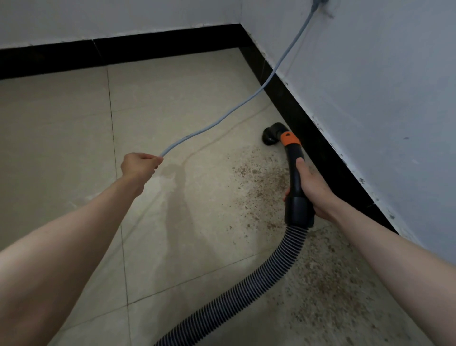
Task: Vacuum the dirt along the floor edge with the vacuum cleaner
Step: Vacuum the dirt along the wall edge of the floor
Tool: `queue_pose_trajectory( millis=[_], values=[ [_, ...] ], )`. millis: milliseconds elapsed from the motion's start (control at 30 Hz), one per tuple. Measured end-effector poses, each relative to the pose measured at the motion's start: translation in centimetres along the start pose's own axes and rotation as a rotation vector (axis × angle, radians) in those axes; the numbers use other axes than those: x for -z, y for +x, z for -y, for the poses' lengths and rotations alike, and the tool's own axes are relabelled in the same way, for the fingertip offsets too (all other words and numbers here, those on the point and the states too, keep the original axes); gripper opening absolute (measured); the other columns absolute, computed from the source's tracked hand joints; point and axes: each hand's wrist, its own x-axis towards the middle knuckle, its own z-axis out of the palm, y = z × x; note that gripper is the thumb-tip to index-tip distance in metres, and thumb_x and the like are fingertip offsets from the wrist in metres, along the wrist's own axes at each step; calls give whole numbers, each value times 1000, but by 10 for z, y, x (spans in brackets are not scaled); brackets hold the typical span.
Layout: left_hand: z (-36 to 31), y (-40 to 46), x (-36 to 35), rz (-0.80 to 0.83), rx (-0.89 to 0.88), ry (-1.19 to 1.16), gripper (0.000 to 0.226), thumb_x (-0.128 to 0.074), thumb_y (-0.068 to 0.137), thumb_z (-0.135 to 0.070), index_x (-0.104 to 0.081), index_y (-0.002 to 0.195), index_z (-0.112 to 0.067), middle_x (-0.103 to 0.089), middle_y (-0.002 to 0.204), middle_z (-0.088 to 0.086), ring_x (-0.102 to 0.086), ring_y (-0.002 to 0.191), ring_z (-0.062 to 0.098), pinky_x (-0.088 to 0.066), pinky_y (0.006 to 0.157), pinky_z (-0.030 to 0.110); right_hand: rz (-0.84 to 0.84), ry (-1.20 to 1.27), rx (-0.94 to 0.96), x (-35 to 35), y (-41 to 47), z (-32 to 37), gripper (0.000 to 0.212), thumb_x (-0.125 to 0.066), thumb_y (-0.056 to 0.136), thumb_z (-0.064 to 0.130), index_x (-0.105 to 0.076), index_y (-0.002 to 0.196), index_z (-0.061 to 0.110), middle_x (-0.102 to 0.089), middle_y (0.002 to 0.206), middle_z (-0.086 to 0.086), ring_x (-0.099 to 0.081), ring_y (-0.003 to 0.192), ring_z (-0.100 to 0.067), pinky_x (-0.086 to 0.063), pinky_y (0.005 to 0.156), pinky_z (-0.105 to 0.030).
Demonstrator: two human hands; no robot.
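Observation:
My right hand (312, 190) grips the black vacuum handle (294, 173), thumb lying along its top. An orange collar (290, 138) joins the handle to the black nozzle (271, 134), which sits on the tile close to the black skirting on the right. A ribbed hose (249, 289) runs from the handle down to the bottom edge. Brown dirt (261, 180) is scattered on the floor beside the handle and further along the right wall toward me. My left hand (140, 164) holds a grey power cord (246, 101), lifted off the floor.
The cord rises to a wall socket (319, 2) at the top right. Black skirting (320, 138) lines both walls, meeting in a corner (240, 37). Beige floor tiles (172, 98) spread left, with a thin crack-like line across them.

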Motion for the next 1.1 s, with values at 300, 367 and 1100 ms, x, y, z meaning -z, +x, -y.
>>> queue_pose_trajectory(
  millis=[300,367,1100],
  values=[
    [1,0,5,37,6,-68,19,-71,84,-16,-66,96,-2,-58,71,4,-50,59,13,-44,56,21,246,-64,17,-39,-19,-3,45,-41,98,54,-51,94,10,-64,60,-11,-64,53,-27,-56,56,-37],
    [2,1,6,53,10,-75,17,-71,84,-16,-66,95,-3,-57,70,4,-50,58,13,-43,55,21,258,-83,27,-43,-21,-2,44,-42,98,53,-51,94,10,-64,60,-11,-63,52,-26,-55,55,-36],
    [-1,-3,6,101,46,-78,14,-70,85,-14,-64,92,-3,-57,70,5,-50,59,14,-44,55,21,322,-237,117,-45,-37,-6,42,-46,98,49,-52,93,7,-62,54,-9,-62,45,-21,-50,45,-26]
  ],
)
